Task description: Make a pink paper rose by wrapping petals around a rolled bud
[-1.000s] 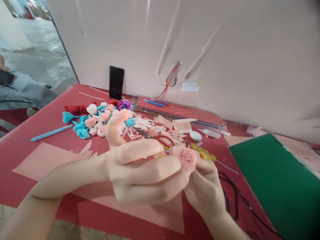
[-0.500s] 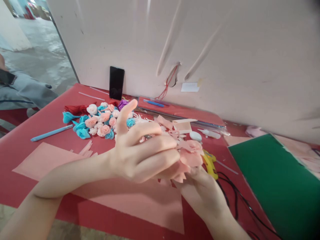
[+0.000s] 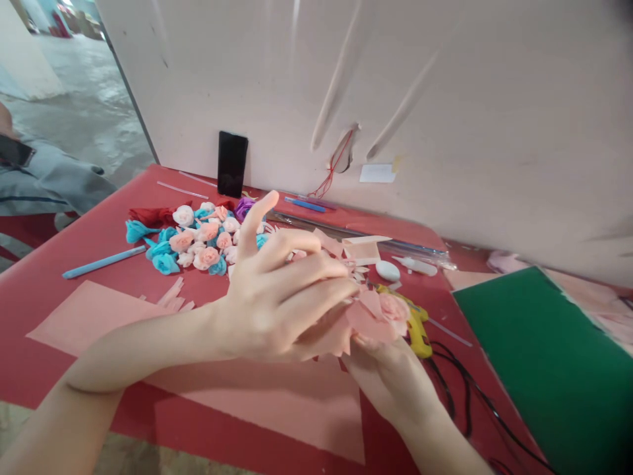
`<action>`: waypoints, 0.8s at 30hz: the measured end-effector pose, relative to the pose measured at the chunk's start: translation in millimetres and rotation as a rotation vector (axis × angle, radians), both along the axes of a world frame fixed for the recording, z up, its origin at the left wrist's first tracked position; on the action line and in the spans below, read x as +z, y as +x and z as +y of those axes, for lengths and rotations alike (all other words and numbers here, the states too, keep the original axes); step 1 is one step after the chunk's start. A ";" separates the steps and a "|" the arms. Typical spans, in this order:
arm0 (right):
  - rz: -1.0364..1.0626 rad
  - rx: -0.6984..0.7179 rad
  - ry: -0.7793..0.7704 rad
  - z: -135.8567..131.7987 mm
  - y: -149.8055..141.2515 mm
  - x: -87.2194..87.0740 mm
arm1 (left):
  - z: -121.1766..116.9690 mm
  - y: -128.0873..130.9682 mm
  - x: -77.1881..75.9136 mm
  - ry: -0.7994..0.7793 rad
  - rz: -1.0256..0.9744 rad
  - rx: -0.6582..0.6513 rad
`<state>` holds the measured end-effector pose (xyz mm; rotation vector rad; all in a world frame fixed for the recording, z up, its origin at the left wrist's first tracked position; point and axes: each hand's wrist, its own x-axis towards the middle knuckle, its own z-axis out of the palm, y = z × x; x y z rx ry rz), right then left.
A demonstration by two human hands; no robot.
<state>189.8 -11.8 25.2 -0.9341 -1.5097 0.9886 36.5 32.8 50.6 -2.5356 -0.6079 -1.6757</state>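
A pink paper flower [image 3: 394, 310] with loose, jagged-edged petals is held between my two hands above the red table. My left hand [image 3: 281, 297] crosses over from the left with bent fingers closed on the flower's paper; one finger points up. Beneath the flower, my right hand [image 3: 390, 373] grips its base, thumb against the paper. The fingertips of both hands are mostly hidden. Below them lies a large pink paper sheet [image 3: 277, 402]. A yellow glue gun [image 3: 420, 336] rests just behind my right hand.
Several finished paper flowers [image 3: 198, 241] are heaped at the left back. A phone [image 3: 232, 163] leans on the wall panel. A blue pen [image 3: 103, 262] and a pink sheet [image 3: 93, 313] lie left. At right are a green board [image 3: 544, 369] and a black cord [image 3: 467, 396]. Another person's leg [image 3: 64, 181] shows far left.
The flower has turned and shifted slightly right, so its rolled centre now faces more outward. My left hand has moved slightly right with it; my right hand keeps its grip.
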 end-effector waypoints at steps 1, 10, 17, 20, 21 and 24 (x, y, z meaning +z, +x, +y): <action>0.070 0.090 -0.081 0.2 -0.3 -0.5 | -0.3 -0.3 -0.7 0.048 0.017 0.021; 0.294 0.313 -0.333 -5.0 -1.6 -1.9 | 0.0 -1.6 -0.4 0.173 0.032 0.134; 0.288 0.294 -0.275 -3.4 1.0 -0.4 | 1.3 2.9 -4.0 0.082 -0.089 0.056; 0.313 0.271 -0.260 -3.5 1.0 1.2 | -0.3 1.0 2.3 -0.012 -0.070 -0.012; 0.314 0.268 -0.260 -3.7 0.7 1.5 | -0.7 -0.4 4.6 -0.060 -0.027 -0.055; 0.332 0.253 -0.275 -4.5 -0.3 1.1 | -1.1 -4.2 8.6 -0.176 0.028 -0.181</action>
